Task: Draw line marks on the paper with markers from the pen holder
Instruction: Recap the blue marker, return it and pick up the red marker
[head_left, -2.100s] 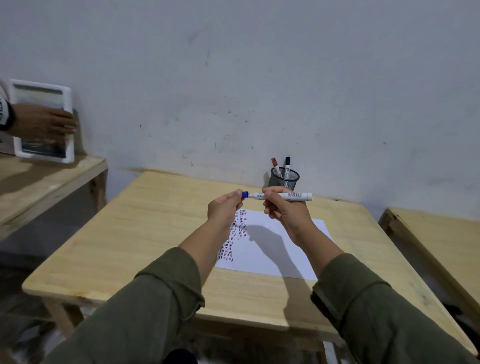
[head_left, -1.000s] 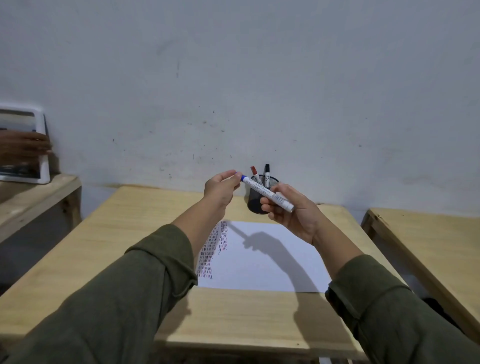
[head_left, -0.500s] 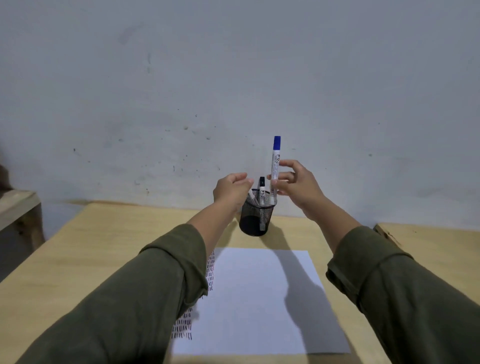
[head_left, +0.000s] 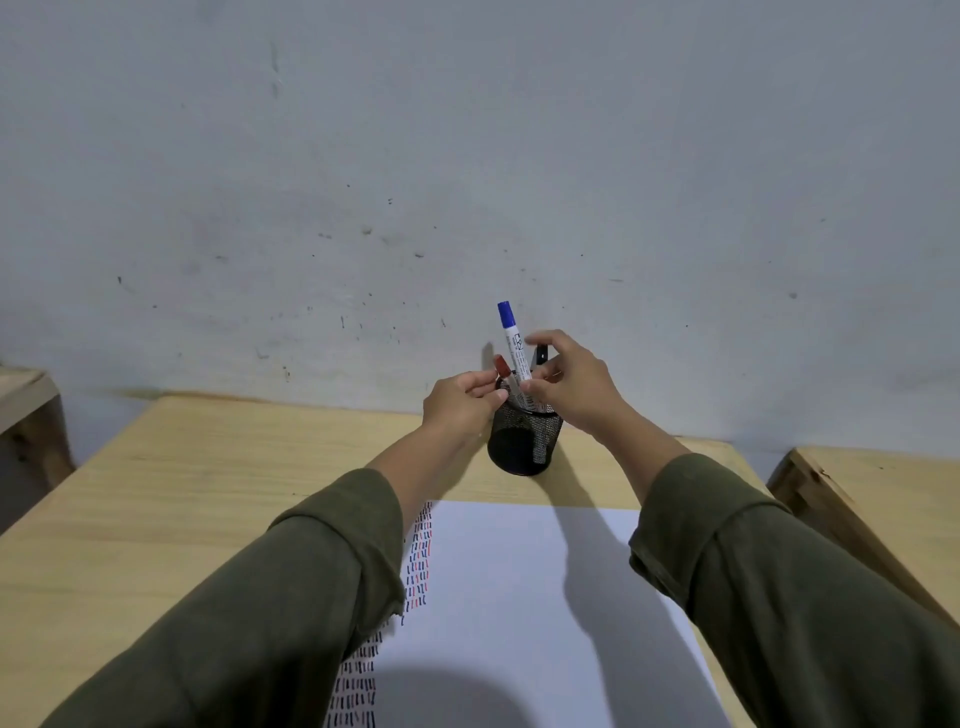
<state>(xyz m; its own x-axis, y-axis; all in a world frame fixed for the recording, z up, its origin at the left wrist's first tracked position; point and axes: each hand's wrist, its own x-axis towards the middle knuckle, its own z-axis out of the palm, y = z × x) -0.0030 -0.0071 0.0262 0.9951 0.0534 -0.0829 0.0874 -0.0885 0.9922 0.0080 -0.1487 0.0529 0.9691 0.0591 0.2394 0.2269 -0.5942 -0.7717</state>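
Note:
A black mesh pen holder (head_left: 524, 441) stands on the wooden table (head_left: 208, 493) near the wall. A capped blue marker (head_left: 511, 338) stands upright in it. My right hand (head_left: 576, 387) is beside that marker with fingers spread; only the thumb still touches its barrel. My left hand (head_left: 460, 402) is at the holder's left rim, index finger and thumb pinched on the red marker (head_left: 502, 366). A black marker (head_left: 540, 356) shows partly behind my right fingers. The white paper (head_left: 519, 597) lies in front of the holder, with rows of short red, blue and black line marks (head_left: 418, 561) along its left edge.
The grey wall (head_left: 467, 182) rises directly behind the holder. A second wooden table (head_left: 883, 499) stands close on the right, and a wooden bench corner (head_left: 26, 405) is at the far left. My sleeves cover part of the paper.
The blue marker went from held sideways, to upright above the holder, to standing inside it. My right fingers have spread. My left hand has closed on the red marker.

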